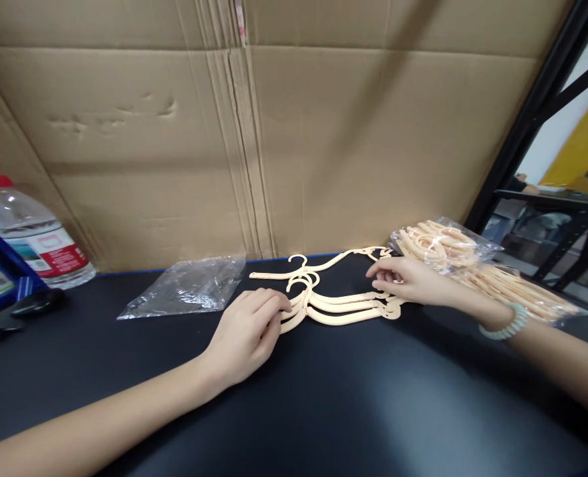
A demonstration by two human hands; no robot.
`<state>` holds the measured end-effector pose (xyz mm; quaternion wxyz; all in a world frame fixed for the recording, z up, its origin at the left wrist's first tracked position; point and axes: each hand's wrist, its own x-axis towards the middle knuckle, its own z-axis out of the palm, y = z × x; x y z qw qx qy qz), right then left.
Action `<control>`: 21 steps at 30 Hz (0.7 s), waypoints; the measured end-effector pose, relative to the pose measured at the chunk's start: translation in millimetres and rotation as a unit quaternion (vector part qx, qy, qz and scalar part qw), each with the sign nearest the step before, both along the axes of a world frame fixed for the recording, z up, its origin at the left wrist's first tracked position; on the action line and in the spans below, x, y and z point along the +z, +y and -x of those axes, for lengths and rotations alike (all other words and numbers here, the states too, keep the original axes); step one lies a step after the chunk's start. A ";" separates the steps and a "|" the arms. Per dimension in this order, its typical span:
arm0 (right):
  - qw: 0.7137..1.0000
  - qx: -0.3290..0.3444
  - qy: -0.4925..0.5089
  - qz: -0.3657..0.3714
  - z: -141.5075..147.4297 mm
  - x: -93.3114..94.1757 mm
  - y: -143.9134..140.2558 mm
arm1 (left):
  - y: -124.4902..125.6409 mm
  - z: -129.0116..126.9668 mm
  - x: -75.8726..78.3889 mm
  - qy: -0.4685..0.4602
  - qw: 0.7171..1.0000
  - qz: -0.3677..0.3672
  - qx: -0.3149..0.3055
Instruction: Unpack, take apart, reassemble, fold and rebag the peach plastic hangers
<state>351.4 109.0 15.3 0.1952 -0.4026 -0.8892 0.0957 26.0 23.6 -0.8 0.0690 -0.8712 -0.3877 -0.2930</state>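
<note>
Hands (247,331) (406,279) touching cream hangers (343,306), black table (324,411)

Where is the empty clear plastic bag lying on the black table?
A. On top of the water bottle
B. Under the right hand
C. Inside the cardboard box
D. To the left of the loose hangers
D: the empty clear plastic bag lies flat on the black table, left of the loose hangers.

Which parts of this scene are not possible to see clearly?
Head view only:
- Left ends of the hangers: covered by the left hand.
- Count of hangers in the full bag: plastic glare blurs it.
- Water bottle label: too small to read.
- Blue item at the left edge: cut off.
</note>
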 end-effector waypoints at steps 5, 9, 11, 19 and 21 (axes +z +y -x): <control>0.998 0.010 -0.028 -0.051 16.9 -4.4 34.2 | 0.5 -0.1 -1.1 -0.002 1.000 0.009 0.000; 0.994 0.038 -0.051 -0.090 35.0 -4.4 70.0 | 1.3 0.1 -1.7 -0.008 1.000 0.011 0.001; 0.992 0.046 -0.061 -0.099 43.1 -7.2 87.4 | 1.8 0.2 -1.7 -0.013 1.000 0.010 0.000; 0.989 0.060 -0.035 -0.134 50.6 -0.9 104.6 | 0.8 2.8 -3.8 -0.037 0.999 -0.012 -0.010; 0.987 0.046 -0.005 -0.153 43.9 12.0 93.5 | 0.5 3.4 -3.6 -0.044 0.999 -0.017 -0.006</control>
